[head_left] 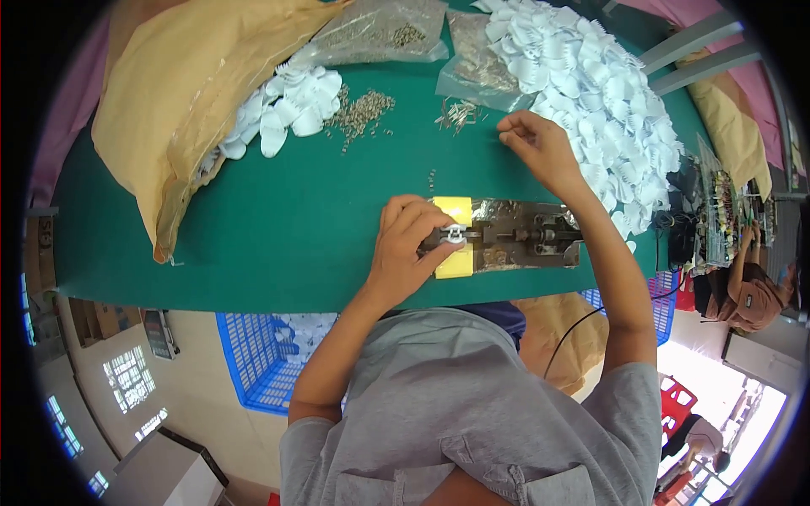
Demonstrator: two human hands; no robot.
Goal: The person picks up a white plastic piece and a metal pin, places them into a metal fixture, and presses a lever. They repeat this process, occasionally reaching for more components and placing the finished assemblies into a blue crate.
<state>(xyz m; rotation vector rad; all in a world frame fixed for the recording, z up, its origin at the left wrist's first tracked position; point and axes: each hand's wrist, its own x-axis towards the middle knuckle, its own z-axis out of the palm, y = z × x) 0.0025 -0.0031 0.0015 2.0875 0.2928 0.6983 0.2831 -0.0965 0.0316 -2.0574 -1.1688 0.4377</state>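
My left hand (407,249) pinches a small white plastic part (455,234) between thumb and fingers. That part sits at the yellow-covered end of a metal bench fixture (515,234), in the gap between two yellow pads (454,266). Up and to the right, my right hand (544,152) hovers over the green table with its fingers curled and the fingertips close together. Whatever they may hold is too small to make out. Beside those fingertips lies a little pile of thin metal pins (458,115).
White plastic pieces form a big heap (591,110) at right; more spill from a brown paper sack (194,93) at left. Small metal bits (363,114) and clear bags (371,34) lie at the back. Blue baskets (257,363) stand below the table edge. Other people appear at far right.
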